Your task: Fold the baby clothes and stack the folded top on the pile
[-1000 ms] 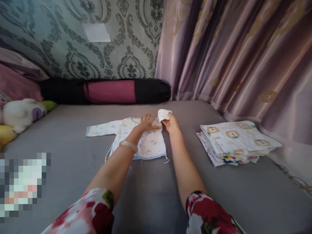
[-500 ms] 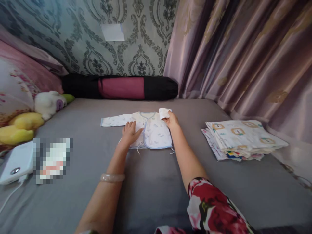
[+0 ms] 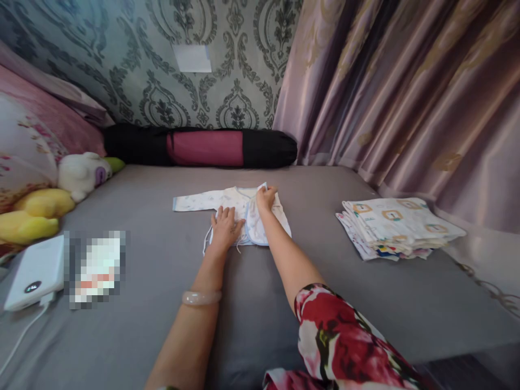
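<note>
While the small wrap-front shirt (image 3: 239,200) is laid out on the grey bed (image 3: 320,189), its lower front is covered by the left hand (image 3: 225,226), whose fingers are spread wide with nothing gripped. Near the neckline, a blue-edged bit of cloth, apparently a sleeve end (image 3: 263,185), seems to be pinched in a narrow grip by the right hand (image 3: 266,198).

The step in hand, judged to be the folding of that sleeve across the front, is best done with light pressure from the left palm, so that the body is not dragged. The sleeve should be laid flat and smoothed before the pinch is released; otherwise a ridge may be trapped. Loose ties (image 3: 205,244) at the lower edge are better tucked in. The other sleeve (image 3: 197,200), stretched out flat, can be used as a guide for height.
</note>
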Demonstrator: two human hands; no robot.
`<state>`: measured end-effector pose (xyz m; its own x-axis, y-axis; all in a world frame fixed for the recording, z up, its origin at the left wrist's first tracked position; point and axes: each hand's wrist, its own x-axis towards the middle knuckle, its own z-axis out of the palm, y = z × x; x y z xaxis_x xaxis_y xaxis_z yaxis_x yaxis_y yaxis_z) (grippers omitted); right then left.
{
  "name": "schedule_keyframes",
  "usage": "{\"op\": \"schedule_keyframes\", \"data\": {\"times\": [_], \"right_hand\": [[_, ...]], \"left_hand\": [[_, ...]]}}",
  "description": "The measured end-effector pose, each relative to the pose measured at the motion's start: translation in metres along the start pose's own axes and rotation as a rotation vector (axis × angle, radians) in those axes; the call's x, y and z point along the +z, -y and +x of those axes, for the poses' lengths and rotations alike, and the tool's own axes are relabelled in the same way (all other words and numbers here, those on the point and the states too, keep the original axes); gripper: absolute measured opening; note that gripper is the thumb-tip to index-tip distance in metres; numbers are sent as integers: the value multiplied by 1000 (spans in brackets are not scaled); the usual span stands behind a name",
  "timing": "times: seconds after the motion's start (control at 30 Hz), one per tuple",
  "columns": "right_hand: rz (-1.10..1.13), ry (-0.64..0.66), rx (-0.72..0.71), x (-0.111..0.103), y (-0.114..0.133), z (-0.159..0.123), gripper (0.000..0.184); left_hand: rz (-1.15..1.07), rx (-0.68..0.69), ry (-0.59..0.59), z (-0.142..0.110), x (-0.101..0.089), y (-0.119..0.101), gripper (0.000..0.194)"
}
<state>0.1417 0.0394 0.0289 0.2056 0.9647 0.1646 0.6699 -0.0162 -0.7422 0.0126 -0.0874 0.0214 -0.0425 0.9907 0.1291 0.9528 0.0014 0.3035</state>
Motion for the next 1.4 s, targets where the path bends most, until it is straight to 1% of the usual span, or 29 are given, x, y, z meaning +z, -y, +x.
{"op": "schedule_keyframes", "data": {"times": [0.07,0.1,0.13,0.2,0.23,0.37,0.4,0.47,0.63,0.7,0.77,0.97,1.1,1.17,1.27,1.3,1.4], "right_hand": [[-5,-26,72,9,6,-10,39],[5,-18,78,13,8,-14,43],[-5,12,46,16,9,-18,47],[-61,105,-43,20,11,-24,56],[-99,157,-65,20,12,-26,60],[-250,378,-76,13,15,-27,73],[-279,414,-84,10,15,-27,74],[-335,447,-131,3,16,-25,71],[-492,478,-328,-9,8,-24,61],[-527,515,-353,-10,4,-24,59],[-543,543,-347,-9,1,-24,58],[-535,536,-337,-6,0,-24,58],[-449,597,-298,-14,1,-19,61],[-460,549,-295,-20,-2,-16,63],[-558,394,-294,-25,-11,-12,65],[-587,367,-281,-26,-15,-12,66],[-635,371,-227,-25,-24,-11,70]], "left_hand": [[-11,2,7,0,1,1,54],[-17,3,8,0,1,1,54],[-24,3,8,0,1,1,54],[-37,3,4,0,2,1,53],[-42,3,2,0,2,1,53],[-47,15,-3,1,4,1,53],[-45,22,-8,1,5,1,52],[-40,45,-19,2,7,1,51],[-37,111,-49,4,12,-3,45],[-36,116,-53,5,14,-4,44],[-38,107,-35,5,15,-4,44],[-68,91,39,5,12,-4,45],[-101,84,55,6,10,-3,46],[-110,84,60,6,9,-2,45],[-114,85,68,6,7,-3,44],[-115,82,70,6,7,-4,44],[-122,73,77,5,5,-4,44]]}}
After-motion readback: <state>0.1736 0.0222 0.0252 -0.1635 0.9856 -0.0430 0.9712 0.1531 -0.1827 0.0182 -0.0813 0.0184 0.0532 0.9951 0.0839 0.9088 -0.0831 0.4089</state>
